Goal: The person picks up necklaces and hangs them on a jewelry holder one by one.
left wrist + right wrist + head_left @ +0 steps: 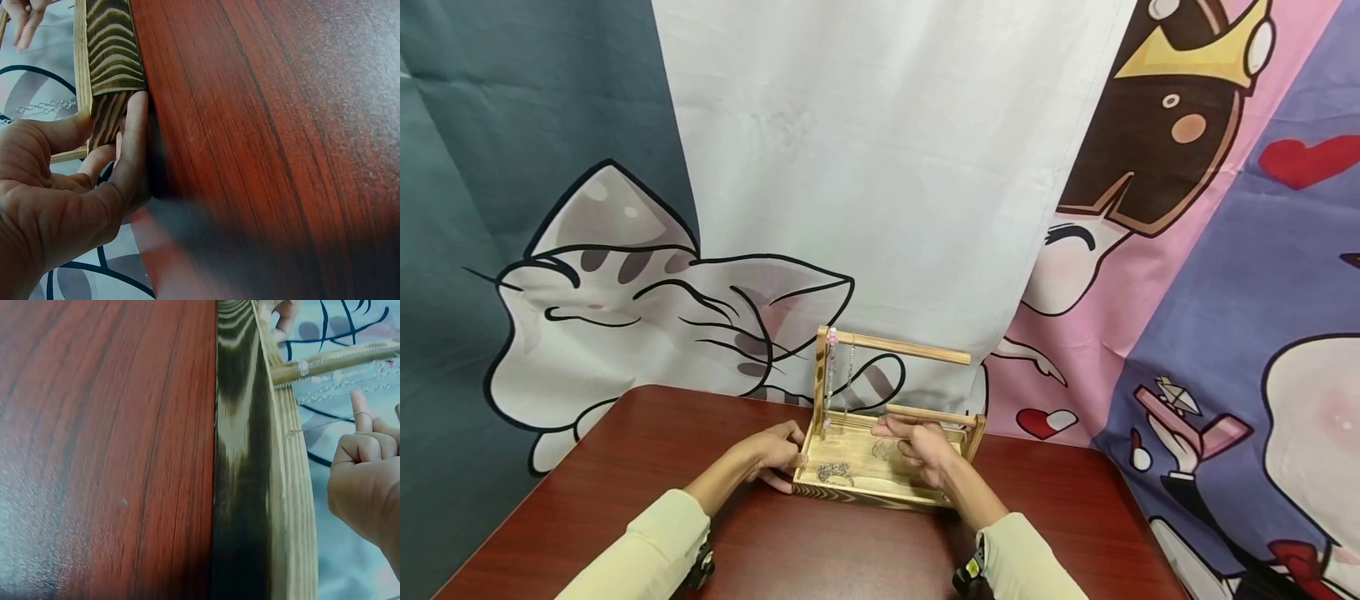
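Note:
My left hand [775,454] grips the left end of a wooden jewelry stand [868,500]; in the left wrist view the thumb [69,128] lies on the rim and a finger [134,134] along the outside wall. Over the tray, my right hand [925,450] holds a thin chain [883,450] that hangs in a loop. In the right wrist view the chain [325,424] passes over the extended index finger, with other fingers curled. Whether the thumb pinches it is hidden. A small heap of silver chain [835,473] lies at the tray's front left.
A pink-beaded strand [831,367] and a silver chain [851,375] hang from the stand's upper bar [910,347]. A lower bar [932,413] runs from the right post. The stand rests on a reddish-brown table [850,550], before a cartoon-printed curtain [880,167].

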### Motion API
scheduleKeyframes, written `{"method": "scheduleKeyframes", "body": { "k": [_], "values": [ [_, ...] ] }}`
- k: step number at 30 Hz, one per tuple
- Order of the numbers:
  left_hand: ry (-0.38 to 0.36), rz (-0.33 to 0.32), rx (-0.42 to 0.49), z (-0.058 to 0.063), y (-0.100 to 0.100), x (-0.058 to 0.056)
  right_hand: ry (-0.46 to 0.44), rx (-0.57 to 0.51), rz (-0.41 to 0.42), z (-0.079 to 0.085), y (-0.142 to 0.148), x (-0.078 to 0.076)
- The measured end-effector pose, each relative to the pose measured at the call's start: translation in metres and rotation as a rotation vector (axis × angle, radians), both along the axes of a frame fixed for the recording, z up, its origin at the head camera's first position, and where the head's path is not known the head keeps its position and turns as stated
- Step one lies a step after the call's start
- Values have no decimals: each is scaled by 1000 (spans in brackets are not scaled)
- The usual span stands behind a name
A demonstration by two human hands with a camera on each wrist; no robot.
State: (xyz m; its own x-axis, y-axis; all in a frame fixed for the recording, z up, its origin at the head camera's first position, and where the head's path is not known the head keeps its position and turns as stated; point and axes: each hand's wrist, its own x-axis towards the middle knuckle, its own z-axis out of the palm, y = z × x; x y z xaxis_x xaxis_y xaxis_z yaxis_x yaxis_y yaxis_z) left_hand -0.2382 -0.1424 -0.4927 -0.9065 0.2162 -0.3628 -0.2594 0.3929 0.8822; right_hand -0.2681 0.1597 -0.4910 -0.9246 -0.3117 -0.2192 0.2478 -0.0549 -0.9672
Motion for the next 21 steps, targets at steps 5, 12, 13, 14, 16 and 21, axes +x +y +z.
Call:
{"method": "scheduleKeyframes", "body": {
  "k": [5, 12, 13, 14, 16, 21],
  "values": [
    [-2, -2, 2, 1, -1, 1, 9, -53, -29, 5, -2, 6],
    [-1, 0, 3, 1, 0, 1, 19, -52, -25, 10, 1, 13],
    [-1, 1, 2, 1, 0, 0, 23, -52, -18, 10, 1, 15],
    [0, 2, 1, 1, 0, 0, 28, -47, -11, 11, 2, 16],
    [-1, 2, 1, 1, 0, 0, 39, -41, 4, 11, 3, 19],
    [0, -1, 4, 1, 0, 1, 54, -39, 11, 11, 3, 25]
  ]
}}
